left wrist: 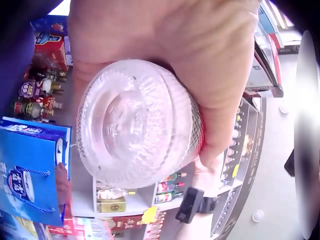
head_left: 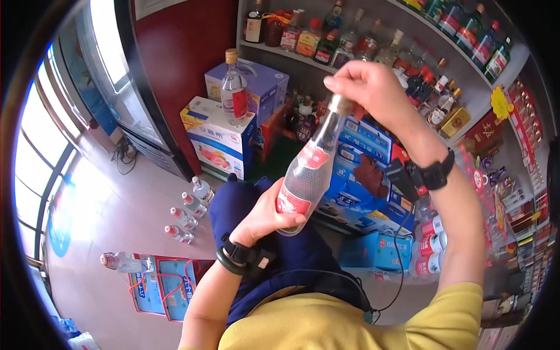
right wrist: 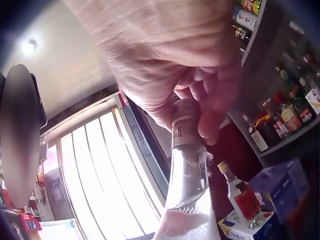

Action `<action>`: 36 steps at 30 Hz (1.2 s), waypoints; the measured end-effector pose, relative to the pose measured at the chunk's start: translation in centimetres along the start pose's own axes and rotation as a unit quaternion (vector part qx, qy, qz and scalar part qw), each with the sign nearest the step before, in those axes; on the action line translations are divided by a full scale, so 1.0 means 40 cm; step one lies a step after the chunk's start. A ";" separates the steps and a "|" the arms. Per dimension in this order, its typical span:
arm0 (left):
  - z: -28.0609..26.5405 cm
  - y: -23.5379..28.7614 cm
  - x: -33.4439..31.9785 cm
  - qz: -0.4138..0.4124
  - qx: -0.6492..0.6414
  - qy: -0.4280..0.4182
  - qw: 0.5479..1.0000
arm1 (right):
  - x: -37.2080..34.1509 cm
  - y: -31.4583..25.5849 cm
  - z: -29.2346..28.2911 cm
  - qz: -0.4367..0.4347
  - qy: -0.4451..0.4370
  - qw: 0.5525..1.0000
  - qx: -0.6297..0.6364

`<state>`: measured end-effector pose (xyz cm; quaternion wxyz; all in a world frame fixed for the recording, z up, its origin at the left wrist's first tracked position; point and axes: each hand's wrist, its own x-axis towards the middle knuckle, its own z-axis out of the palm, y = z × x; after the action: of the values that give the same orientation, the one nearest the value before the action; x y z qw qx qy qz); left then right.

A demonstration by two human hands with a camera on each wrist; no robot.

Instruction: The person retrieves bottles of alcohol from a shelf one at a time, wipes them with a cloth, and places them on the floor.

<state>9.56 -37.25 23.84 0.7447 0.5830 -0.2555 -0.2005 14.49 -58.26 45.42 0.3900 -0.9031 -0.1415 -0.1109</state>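
A clear glass liquor bottle (head_left: 309, 172) with red labels is held tilted in front of the body, its neck up and to the right. My left hand (head_left: 265, 214) grips the lower body, fingers behind and thumb across the front. In the left wrist view the bottle's round embossed base (left wrist: 117, 127) faces the camera, with the palm along its side. At the top, my right hand (head_left: 373, 87) pinches the bottle's cap (right wrist: 185, 122) between thumb and fingers. Clear liquid shows in the neck in the right wrist view.
A gold-capped bottle (head_left: 235, 93) stands on a white and blue carton (head_left: 219, 137). Several small bottles (head_left: 185, 218) stand on the floor at left, beside a red-edged blue gift box (head_left: 169, 291). Blue bags (head_left: 356, 169) sit behind the held bottle, below liquor shelves (head_left: 309, 61).
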 end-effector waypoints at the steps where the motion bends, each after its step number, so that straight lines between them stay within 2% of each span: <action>1: 0.002 0.013 -0.004 -0.016 -0.054 -0.022 0.998 | 0.004 -0.010 -0.005 -0.001 0.006 1.000 0.000; 2: 0.006 0.025 -0.008 -0.033 -0.108 -0.043 0.993 | 0.006 -0.022 -0.010 0.002 0.009 1.000 -0.016; 6: 0.026 0.023 -0.014 -0.013 -0.135 -0.045 0.990 | 0.007 -0.058 -0.033 -0.006 0.008 0.998 -0.058; 10: 0.037 0.029 -0.021 -0.003 -0.137 -0.046 0.989 | -0.002 -0.071 -0.036 -0.016 0.031 0.998 -0.046; 20: 0.033 0.088 -0.022 0.016 -0.097 -0.045 0.994 | -0.032 -0.089 -0.019 -0.029 0.037 0.999 -0.021; 22: 0.031 0.089 -0.024 0.015 -0.097 -0.044 0.994 | -0.026 -0.080 -0.017 -0.056 0.037 0.997 -0.028; 24: 0.031 0.093 -0.023 0.019 -0.090 -0.024 0.995 | -0.027 -0.081 -0.011 -0.053 0.036 0.998 -0.028; 31: 0.021 0.068 -0.014 0.022 -0.093 -0.034 0.995 | -0.030 -0.066 0.008 -0.039 0.028 0.999 -0.005; 36: -0.024 -0.015 0.015 0.018 0.013 -0.019 1.000 | -0.058 -0.047 0.047 -0.054 -0.025 0.998 0.030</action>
<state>10.63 -37.00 23.17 0.7354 0.5841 -0.2831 -0.1945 11.84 -56.02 44.71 0.4069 -0.8844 -0.2029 -0.1052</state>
